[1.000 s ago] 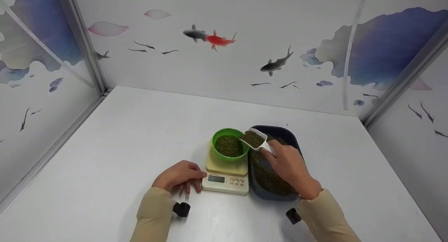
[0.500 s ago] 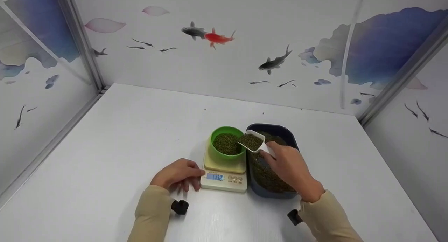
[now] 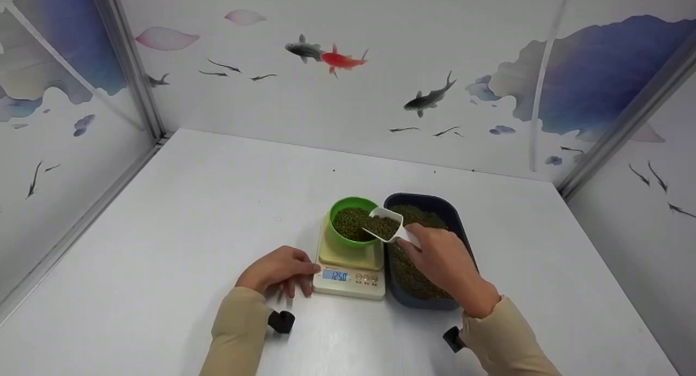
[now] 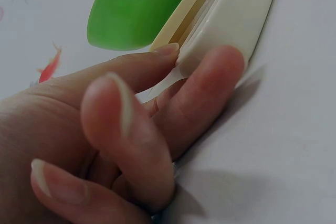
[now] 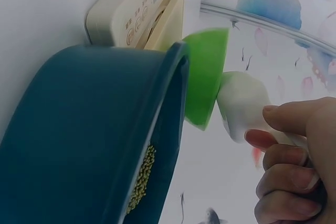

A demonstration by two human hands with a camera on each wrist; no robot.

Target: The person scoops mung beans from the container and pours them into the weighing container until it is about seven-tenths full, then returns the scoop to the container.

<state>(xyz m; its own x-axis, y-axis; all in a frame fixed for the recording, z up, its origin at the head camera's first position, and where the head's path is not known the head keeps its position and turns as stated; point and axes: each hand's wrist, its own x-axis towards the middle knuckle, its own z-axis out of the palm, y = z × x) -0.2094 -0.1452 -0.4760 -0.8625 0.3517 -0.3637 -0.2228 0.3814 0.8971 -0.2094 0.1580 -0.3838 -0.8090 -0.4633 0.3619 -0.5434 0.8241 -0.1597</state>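
In the head view my right hand (image 3: 443, 256) grips the handle of a white scoop (image 3: 401, 235) holding small green beans (image 3: 382, 227), likely mung beans. The scoop tilts with its lip over the right side of a green bowl (image 3: 337, 235); the right wrist view shows its underside against the bowl's rim. More beans lie in the bowl, which stands on the yellow platform of a kitchen scale (image 3: 348, 289) reading about 125.0. My left hand (image 3: 280, 270) rests beside the scale, fingers loosely bent, fingertips touching its front left corner, as the left wrist view (image 4: 226, 59) shows.
A dark blue tub (image 3: 459, 218) of beans stands right of the scale, close along its side, under my right hand. A few stray beans (image 3: 334, 170) lie toward the back of the white table (image 3: 217, 202). Printed panels enclose the table at the back and sides.
The scoop has moved left and tipped further over the bowl, with fewer beans in it. The display went from unlit to 113.2, then 125.0. My left hand stays at the scale.
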